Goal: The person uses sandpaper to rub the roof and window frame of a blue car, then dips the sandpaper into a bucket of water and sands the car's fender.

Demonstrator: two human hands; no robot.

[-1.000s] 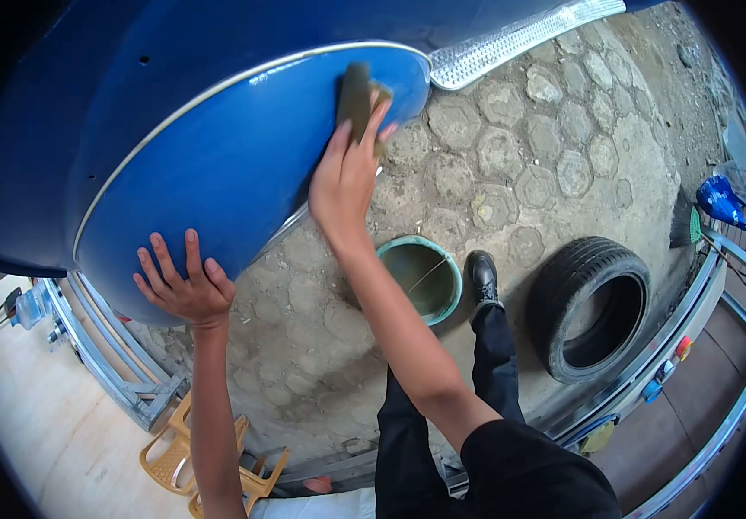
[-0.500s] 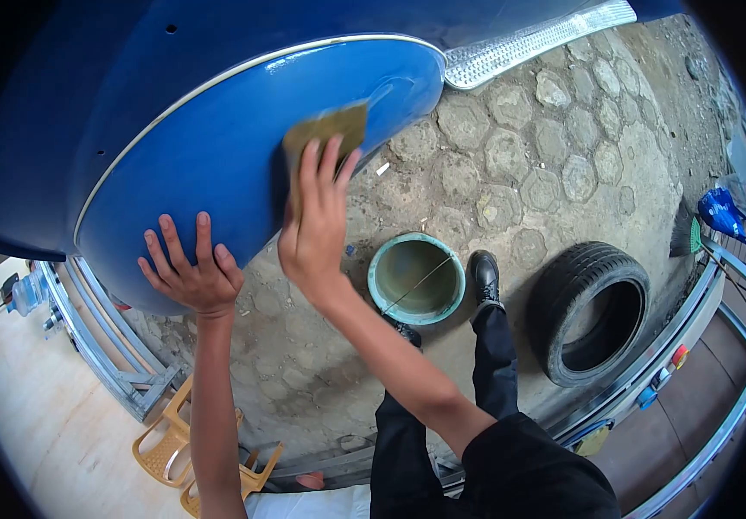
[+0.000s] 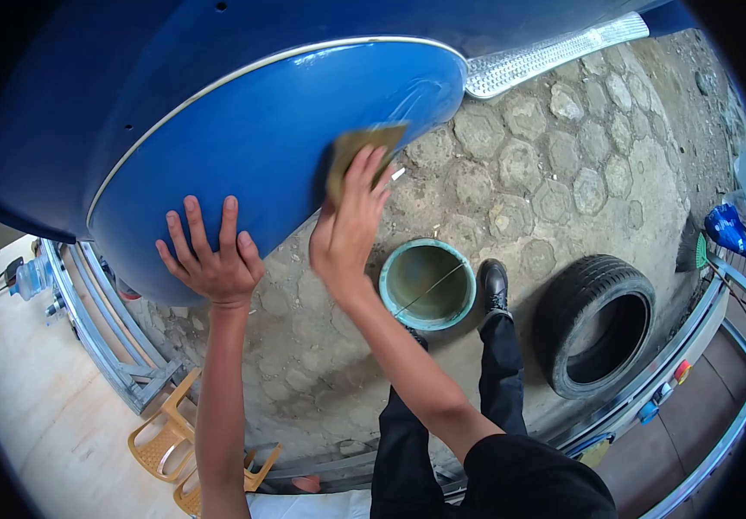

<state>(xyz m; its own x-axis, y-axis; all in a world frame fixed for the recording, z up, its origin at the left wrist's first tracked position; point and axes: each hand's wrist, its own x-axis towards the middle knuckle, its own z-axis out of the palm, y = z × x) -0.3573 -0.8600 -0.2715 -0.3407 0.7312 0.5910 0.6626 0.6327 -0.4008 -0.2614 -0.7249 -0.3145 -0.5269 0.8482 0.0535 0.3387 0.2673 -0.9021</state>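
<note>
A glossy blue curved panel [image 3: 243, 130] with a pale trim line along its upper edge fills the upper left. My left hand [image 3: 216, 259] lies on its lower part, fingers spread and nothing held. Against the panel's lower right edge, my right hand [image 3: 351, 216] presses a brown sheet of sandpaper [image 3: 373, 138] with its fingers. The sheet is slightly blurred, and its underside is hidden. Wet-looking streaks [image 3: 412, 99] show on the blue paint just beyond it.
A green bucket [image 3: 427, 285] of cloudy water stands by my feet, with a black tyre [image 3: 596, 324] to its right. Hexagonal paving [image 3: 554, 203] covers the ground. A silver textured metal strip [image 3: 554, 56] adjoins the panel. Tan plastic chairs [image 3: 161, 441] and metal rails [image 3: 109, 320] are at lower left.
The view has shifted slightly. My right hand has slid the sandpaper a little rightward and down along the panel. My left hand stays resting on the blue surface.
</note>
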